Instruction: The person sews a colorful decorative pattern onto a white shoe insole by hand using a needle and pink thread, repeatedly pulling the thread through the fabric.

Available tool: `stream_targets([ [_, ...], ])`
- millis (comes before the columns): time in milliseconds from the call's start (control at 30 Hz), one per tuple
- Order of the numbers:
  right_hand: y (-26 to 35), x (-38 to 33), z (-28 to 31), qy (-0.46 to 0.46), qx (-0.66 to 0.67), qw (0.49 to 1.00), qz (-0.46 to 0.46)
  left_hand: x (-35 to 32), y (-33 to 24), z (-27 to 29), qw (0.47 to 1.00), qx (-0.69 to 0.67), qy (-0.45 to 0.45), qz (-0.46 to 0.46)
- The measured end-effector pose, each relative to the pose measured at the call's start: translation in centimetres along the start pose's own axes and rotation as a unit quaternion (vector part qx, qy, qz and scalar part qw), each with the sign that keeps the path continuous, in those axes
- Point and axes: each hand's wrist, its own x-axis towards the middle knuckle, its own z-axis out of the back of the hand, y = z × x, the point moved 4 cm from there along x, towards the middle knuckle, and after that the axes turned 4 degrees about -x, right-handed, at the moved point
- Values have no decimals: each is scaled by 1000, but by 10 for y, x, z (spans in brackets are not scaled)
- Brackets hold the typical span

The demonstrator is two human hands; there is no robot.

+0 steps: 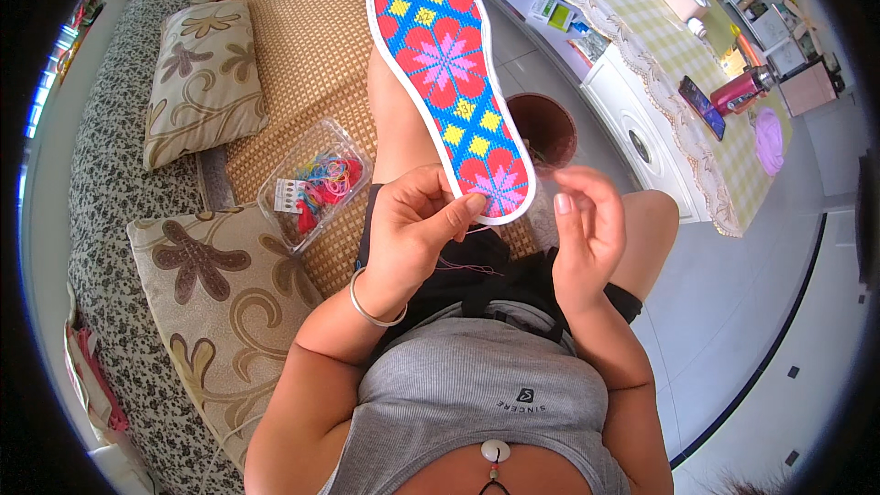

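Woven-mat sofa point(307, 27) holds clear tray point(323, 142) at 9 o'clock, cushions point(240, 293) at 8 and 10; checked-cloth table point(632, 18) at 2 holds phone point(702, 108), flask point(739, 91).

Viewed from my spot in the room, the head-worn fisheye faces steeply down, over the grey top point(431, 357) at 6 o'clock. Range: close to the left hand point(412, 225) and right hand point(589, 234), farther from the woven seat point(302, 46) at 11 o'clock and table point(651, 55) at 2 o'clock (straight edges bow toward the rim).

Colourful insole point(449, 69), white-rimmed
Red flowers and yellow diamonds on blue; patterned side up, held slanting leftward, far tip cropped.
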Motion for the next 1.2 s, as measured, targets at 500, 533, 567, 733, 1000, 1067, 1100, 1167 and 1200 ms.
stream_targets([
  [500,40,7,-13,111,-222,949,195,1,5,-2,999,-32,11,13],
  [533,40,7,-14,111,-231,945,204,1,7,-2,999,-35,12,11],
  [567,40,7,-16,112,-239,941,213,1,9,-1,999,-38,14,10],
  [733,38,9,-19,113,-240,937,227,2,9,-2,1000,-10,13,-8],
  [1000,52,15,-2,109,93,983,117,12,16,4,982,167,-57,-73],
  [1067,50,38,25,97,358,925,-85,18,15,22,968,202,-93,-113],
  [1100,58,43,46,19,458,879,-128,23,17,38,959,222,-108,-138],
  [1167,47,56,147,-71,443,891,-63,33,8,56,948,228,-163,-148],
  [1200,59,68,179,-50,571,819,-32,36,3,72,932,258,-193,-167],
])
